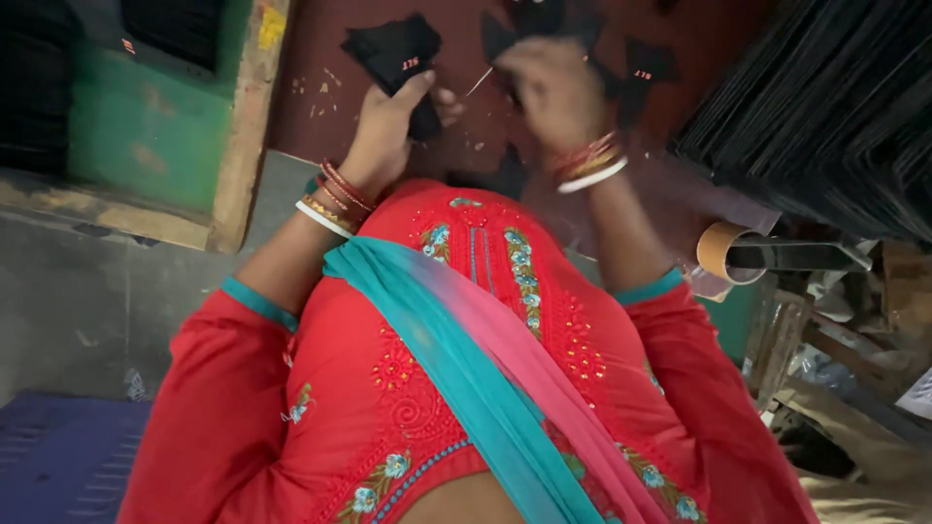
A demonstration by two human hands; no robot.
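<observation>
My left hand (388,126) is closed around a small stack of flat black cut pieces (393,53), thumb pressed on the top one. My right hand (553,87) is curled over another black piece (515,29), and a thin pale stick or needle (478,81) pokes out from its fingers toward the left hand. More black pieces (646,68) lie on the dark red surface (320,116) around both hands. Both wrists wear bangles, and red sleeves and a teal scarf fill the lower view.
A green board with a wooden edge (243,126) stands at the left. A large stack of black sheets (825,107) fills the upper right. A roll of brown tape (720,252) sits below it, near wooden clutter. A purple mat (58,456) lies on the grey floor.
</observation>
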